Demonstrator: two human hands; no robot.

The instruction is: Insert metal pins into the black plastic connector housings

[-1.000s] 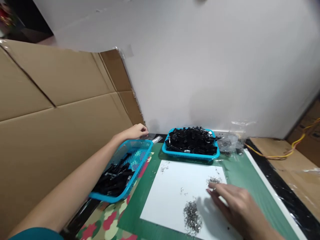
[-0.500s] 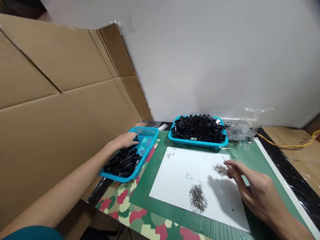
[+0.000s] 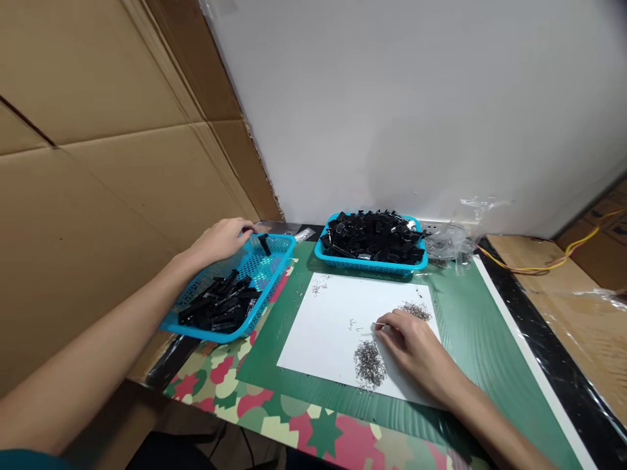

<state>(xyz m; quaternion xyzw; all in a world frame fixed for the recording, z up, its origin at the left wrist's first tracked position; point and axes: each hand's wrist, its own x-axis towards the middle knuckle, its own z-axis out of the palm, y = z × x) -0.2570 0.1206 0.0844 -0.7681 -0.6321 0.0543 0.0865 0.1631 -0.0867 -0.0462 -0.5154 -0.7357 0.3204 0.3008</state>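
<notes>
My left hand (image 3: 223,240) is over the far side of a blue plastic basket (image 3: 268,297) at the left. Its thumb and fingers are apart, with nothing between them. Just beyond the fingertips a single black plastic piece (image 3: 264,244) stands tilted in the basket, while a heap of black plastic pieces (image 3: 220,303) lies in the nearer part. My right hand (image 3: 409,339) is low over a white sheet (image 3: 313,339), pinching a thin metal piece (image 3: 379,324) whose kind I cannot make out. Near it lie a pile of tiny metal parts (image 3: 369,364) and a second pile (image 3: 416,311), partly hidden.
Another blue basket (image 3: 367,264), heaped with black pieces, stands at the back by the wall. Clear plastic bags (image 3: 450,241) lie right of it. A tall cardboard panel (image 3: 122,176) borders the left, and a yellow cable (image 3: 543,264) runs along the right.
My right hand has moved left and down towards the nearer pile. My left hand has drawn back from the black piece, which now stands in the basket. The camera view has shifted.
</notes>
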